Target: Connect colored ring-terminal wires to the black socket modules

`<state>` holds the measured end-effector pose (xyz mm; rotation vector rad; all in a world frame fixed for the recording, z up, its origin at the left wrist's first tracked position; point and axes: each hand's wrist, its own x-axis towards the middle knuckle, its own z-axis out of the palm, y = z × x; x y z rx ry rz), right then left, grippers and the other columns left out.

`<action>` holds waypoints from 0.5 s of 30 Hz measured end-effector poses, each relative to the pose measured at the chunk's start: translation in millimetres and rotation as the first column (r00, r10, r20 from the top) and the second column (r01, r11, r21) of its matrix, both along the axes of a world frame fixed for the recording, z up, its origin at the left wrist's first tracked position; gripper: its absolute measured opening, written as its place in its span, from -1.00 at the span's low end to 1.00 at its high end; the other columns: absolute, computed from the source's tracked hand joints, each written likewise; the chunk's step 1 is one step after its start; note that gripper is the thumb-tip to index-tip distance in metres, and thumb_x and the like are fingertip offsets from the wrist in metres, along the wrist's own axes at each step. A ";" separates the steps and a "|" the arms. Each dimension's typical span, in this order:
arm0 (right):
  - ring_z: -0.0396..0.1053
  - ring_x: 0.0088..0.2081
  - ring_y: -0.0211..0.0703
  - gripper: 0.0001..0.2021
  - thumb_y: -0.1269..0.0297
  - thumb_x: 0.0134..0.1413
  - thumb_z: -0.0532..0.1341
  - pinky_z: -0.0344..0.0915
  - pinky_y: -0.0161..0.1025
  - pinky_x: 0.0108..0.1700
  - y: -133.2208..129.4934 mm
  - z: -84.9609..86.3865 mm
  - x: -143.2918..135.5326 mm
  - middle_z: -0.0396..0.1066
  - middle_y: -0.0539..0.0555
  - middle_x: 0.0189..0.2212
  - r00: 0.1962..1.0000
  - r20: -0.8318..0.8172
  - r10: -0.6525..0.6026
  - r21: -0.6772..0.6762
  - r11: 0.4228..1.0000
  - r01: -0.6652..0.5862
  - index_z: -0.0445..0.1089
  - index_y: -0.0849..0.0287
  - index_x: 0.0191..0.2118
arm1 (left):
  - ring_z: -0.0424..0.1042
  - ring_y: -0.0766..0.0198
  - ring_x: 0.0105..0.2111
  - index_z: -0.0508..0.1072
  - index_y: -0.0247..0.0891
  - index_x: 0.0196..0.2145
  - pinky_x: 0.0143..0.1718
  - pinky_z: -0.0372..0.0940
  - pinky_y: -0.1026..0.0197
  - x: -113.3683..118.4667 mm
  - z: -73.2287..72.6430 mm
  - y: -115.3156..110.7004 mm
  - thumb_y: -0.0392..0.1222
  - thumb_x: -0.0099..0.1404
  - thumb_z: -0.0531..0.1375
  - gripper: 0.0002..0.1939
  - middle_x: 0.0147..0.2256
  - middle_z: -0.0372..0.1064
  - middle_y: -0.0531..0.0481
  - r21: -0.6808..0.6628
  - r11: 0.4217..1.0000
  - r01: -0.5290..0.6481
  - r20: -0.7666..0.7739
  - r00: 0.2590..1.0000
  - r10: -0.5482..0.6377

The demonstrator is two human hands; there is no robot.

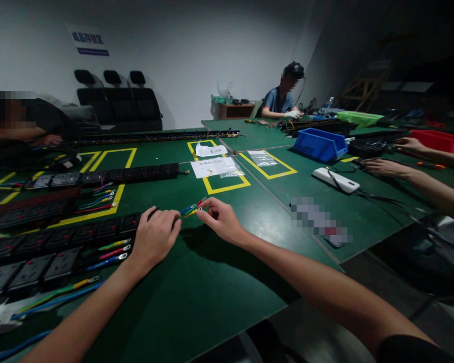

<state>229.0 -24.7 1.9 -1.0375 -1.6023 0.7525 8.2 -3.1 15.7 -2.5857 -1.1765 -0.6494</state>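
Observation:
My left hand (157, 234) is closed over the right end of a long black socket strip (85, 233) that lies on the green table (196, 302). Past its fingers come several thin wires (187, 212), blue, green-yellow and red, with ring terminals at their tips. Thumb and forefinger of my right hand (223, 219) pinch at those wire tips; exactly which wire sits between them is partly hidden. Nearer to me lies another socket strip (26, 277), with lugged wires (111, 254) in green-yellow, red and blue beside my left wrist.
More socket strips (136, 174) lie farther left. Ahead are paper sheets (208, 166), plastic bags (263, 159) and a blue bin (320, 145). Rightward sit a white power strip (336, 180), a red bin (439, 141) and another person's hands (384, 167). Two other people sit around the table.

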 end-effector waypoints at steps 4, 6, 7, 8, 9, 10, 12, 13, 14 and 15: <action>0.14 -0.56 -0.30 -0.76 0.07 0.26 0.24 0.01 -0.30 -0.50 0.1 1.1 0.5 0.21 -0.14 -0.60 1.000 0.008 0.002 -0.004 1.000 -0.002 0.39 0.15 -0.18 | 0.50 0.04 -0.20 0.45 -0.23 -0.12 0.19 0.13 -0.17 -1.1 0.2 -0.4 -0.14 0.48 0.02 -0.76 -0.22 0.56 -0.10 0.004 1.000 -0.004 -0.003 1.000 0.005; 0.15 -0.55 -0.30 -0.77 0.07 0.27 0.24 0.03 -0.30 -0.49 0.0 1.1 0.8 0.23 -0.13 -0.58 1.000 0.015 -0.004 0.000 1.000 0.004 0.39 0.14 -0.18 | 0.50 0.04 -0.19 0.44 -0.24 -0.11 0.19 0.13 -0.17 -1.1 -0.4 -0.1 -0.12 0.48 0.02 -0.76 -0.21 0.56 -0.11 0.009 1.000 -0.002 0.001 1.000 0.002; 0.15 -0.55 -0.30 -0.77 0.07 0.26 0.24 0.03 -0.30 -0.49 -0.1 1.0 0.9 0.23 -0.13 -0.58 1.000 0.017 -0.007 0.004 1.000 0.007 0.40 0.14 -0.18 | 0.51 0.03 -0.18 0.44 -0.24 -0.11 0.19 0.13 -0.17 -1.0 -0.9 0.1 -0.11 0.48 0.02 -0.76 -0.21 0.56 -0.11 0.012 1.000 -0.001 0.003 1.000 0.001; 0.15 -0.55 -0.30 -0.77 0.07 0.26 0.24 0.03 -0.30 -0.49 -0.3 1.0 0.9 0.22 -0.13 -0.58 1.000 0.018 -0.008 0.006 1.000 0.008 0.40 0.14 -0.18 | 0.51 0.03 -0.18 0.44 -0.25 -0.10 0.20 0.13 -0.17 -0.7 -1.3 0.4 -0.11 0.48 0.02 -0.75 -0.21 0.56 -0.12 0.014 1.000 0.000 0.005 1.000 0.000; 0.14 -0.55 -0.30 -0.77 0.07 0.26 0.24 0.03 -0.30 -0.49 -0.5 1.0 0.9 0.22 -0.14 -0.58 1.000 0.017 -0.008 0.007 1.000 0.008 0.40 0.14 -0.18 | 0.51 0.03 -0.18 0.44 -0.25 -0.10 0.19 0.13 -0.17 -0.4 -1.6 0.6 -0.11 0.48 0.02 -0.75 -0.20 0.56 -0.12 0.014 1.000 0.000 0.005 1.000 0.000; 0.14 -0.55 -0.30 -0.77 0.07 0.26 0.24 0.03 -0.30 -0.49 -0.7 1.2 0.8 0.21 -0.14 -0.59 1.000 0.015 -0.006 0.006 1.000 0.006 0.40 0.14 -0.18 | 0.51 0.03 -0.18 0.44 -0.25 -0.10 0.19 0.13 -0.16 -0.1 -1.7 0.7 -0.11 0.48 0.02 -0.75 -0.20 0.56 -0.12 0.015 1.000 0.000 0.006 1.000 0.000; 0.13 -0.56 -0.30 -0.77 0.07 0.27 0.24 0.02 -0.31 -0.50 -1.3 1.9 0.6 0.20 -0.15 -0.60 1.000 0.011 0.003 -0.002 1.000 -0.003 0.39 0.15 -0.18 | 0.51 0.03 -0.18 0.45 -0.26 -0.10 0.19 0.14 -0.16 0.4 -1.5 0.5 -0.12 0.49 0.01 -0.74 -0.20 0.56 -0.12 0.016 1.000 -0.004 0.004 1.000 0.004; 0.13 -0.56 -0.30 -0.77 0.07 0.27 0.24 0.02 -0.31 -0.50 -1.5 2.3 0.5 0.19 -0.15 -0.60 1.000 0.011 0.006 -0.005 1.000 -0.006 0.40 0.15 -0.18 | 0.51 0.03 -0.18 0.45 -0.26 -0.10 0.19 0.14 -0.16 0.5 -1.2 0.3 -0.13 0.49 0.00 -0.74 -0.21 0.56 -0.12 0.016 1.000 -0.006 0.002 1.000 0.006; 0.13 -0.56 -0.30 -0.77 0.07 0.27 0.23 0.02 -0.31 -0.50 -1.6 2.6 0.5 0.19 -0.15 -0.60 1.000 0.012 0.006 -0.007 1.000 -0.006 0.40 0.15 -0.18 | 0.51 0.03 -0.19 0.45 -0.26 -0.10 0.19 0.14 -0.16 0.5 -0.8 0.1 -0.14 0.49 0.00 -0.73 -0.21 0.56 -0.12 0.017 1.000 -0.008 -0.002 1.000 0.008; 0.12 -0.56 -0.31 -0.77 0.08 0.27 0.23 0.02 -0.31 -0.50 -1.7 2.9 0.5 0.19 -0.15 -0.61 1.000 0.014 0.007 -0.007 1.000 -0.007 0.40 0.16 -0.18 | 0.51 0.03 -0.19 0.45 -0.26 -0.11 0.19 0.14 -0.16 0.4 -0.3 -0.1 -0.14 0.49 -0.01 -0.73 -0.22 0.56 -0.12 0.017 1.000 -0.010 -0.004 1.000 0.010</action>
